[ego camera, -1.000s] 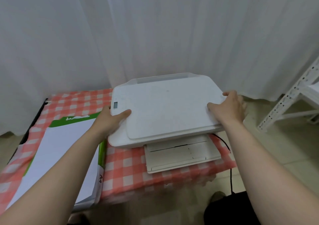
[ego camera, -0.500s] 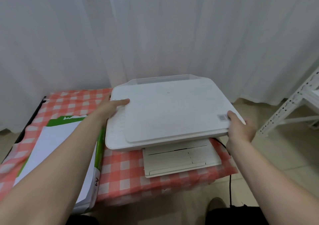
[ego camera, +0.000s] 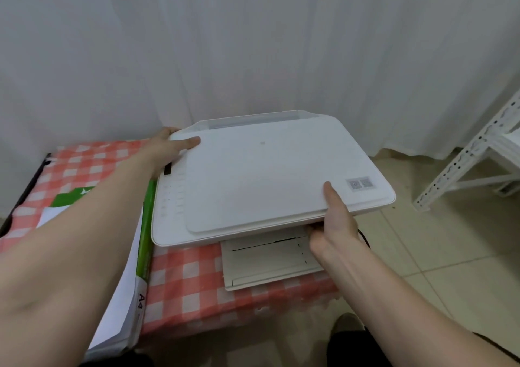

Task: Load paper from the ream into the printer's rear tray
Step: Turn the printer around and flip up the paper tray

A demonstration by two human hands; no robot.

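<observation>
A white flat-topped printer (ego camera: 261, 175) sits on a table with a red-and-white checked cloth (ego camera: 191, 285), turned a little clockwise. My left hand (ego camera: 166, 147) grips its far left corner, thumb on top. My right hand (ego camera: 334, 220) holds its front right edge, thumb on the lid and fingers underneath. The rear tray (ego camera: 253, 122) lies folded shut along the back edge. The front output tray (ego camera: 264, 262) sticks out toward me. An opened green-and-white A4 ream (ego camera: 132, 276) with white sheets showing lies left of the printer, partly hidden by my left forearm.
White curtains (ego camera: 253, 43) hang close behind the table. A white slotted-metal shelf frame (ego camera: 461, 164) stands on the tiled floor at the right. A black cable (ego camera: 364, 237) runs down behind my right wrist. The printer's right corner overhangs the table edge.
My left hand slid from the printer's left front side to its far left corner. My right hand moved from the right side to the front right edge. The printer has turned clockwise.
</observation>
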